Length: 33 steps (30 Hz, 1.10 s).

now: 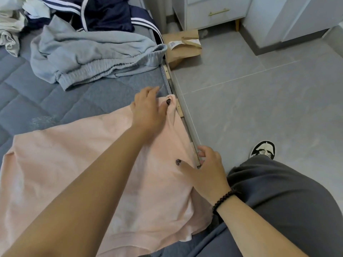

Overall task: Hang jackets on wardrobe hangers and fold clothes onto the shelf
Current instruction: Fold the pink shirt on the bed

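1. Nearest me in the head view, the left forearm is crossing from 7 o'clock toward centre over the pink garment (pixel 78 164), which is lying spread on the bed (pixel 55 101) at about 8 o'clock.
2. I am seeing the left hand (pixel 148 112) pinching the garment's top corner by the bed edge, thumb pressed onto a small gather of cloth, fingers reaching past it.
3. I am seeing the right hand (pixel 207 169) at 5 o'clock resting on the garment's edge at the bed rail, thumb spread flat on the cloth; whether its fingers are gripping the edge I cannot tell.
4. I am judging the task as early: this piece is only being laid out for folding, and no fold is showing yet.
5. Waiting at 11 o'clock are the grey sweatpants (pixel 89 54), a navy striped jacket (pixel 107 13) and pale clothes (pixel 9 28), all loose on the bed. No hanger or shelf is showing.
6. On the floor (pixel 259 108) at 12 o'clock, a brown paper bag (pixel 183 47) is lying on its side; I cannot see what it is holding.
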Each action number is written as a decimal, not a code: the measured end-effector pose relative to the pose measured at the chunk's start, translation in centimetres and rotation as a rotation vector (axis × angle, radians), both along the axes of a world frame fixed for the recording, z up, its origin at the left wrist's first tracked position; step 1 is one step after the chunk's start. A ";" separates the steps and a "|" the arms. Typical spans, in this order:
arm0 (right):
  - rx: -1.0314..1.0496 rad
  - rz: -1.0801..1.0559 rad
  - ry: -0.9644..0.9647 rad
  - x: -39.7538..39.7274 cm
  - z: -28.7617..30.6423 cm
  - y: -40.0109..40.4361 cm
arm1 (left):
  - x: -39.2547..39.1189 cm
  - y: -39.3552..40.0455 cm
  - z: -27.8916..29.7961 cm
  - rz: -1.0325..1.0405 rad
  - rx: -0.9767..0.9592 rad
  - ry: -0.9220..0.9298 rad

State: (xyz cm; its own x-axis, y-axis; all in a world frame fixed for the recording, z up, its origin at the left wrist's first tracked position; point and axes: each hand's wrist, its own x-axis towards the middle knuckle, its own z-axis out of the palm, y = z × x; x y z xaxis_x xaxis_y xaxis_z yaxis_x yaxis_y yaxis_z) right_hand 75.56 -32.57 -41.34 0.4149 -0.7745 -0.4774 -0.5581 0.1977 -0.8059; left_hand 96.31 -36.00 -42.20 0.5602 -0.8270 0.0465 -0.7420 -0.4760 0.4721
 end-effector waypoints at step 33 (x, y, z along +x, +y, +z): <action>-0.614 0.042 -0.249 3.7 0.7 -1.1 | 0.1 13.0 -3.0 0.413 -0.523 0.040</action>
State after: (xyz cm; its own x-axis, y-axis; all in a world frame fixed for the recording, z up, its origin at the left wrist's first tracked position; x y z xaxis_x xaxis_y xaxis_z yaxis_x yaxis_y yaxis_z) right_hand 79.26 -33.63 -40.67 0.4918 -0.8559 0.1600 -0.3377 -0.3569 -0.8710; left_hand 96.44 -22.99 -45.16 0.8358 -0.4183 0.3557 -0.5248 -0.4182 0.7414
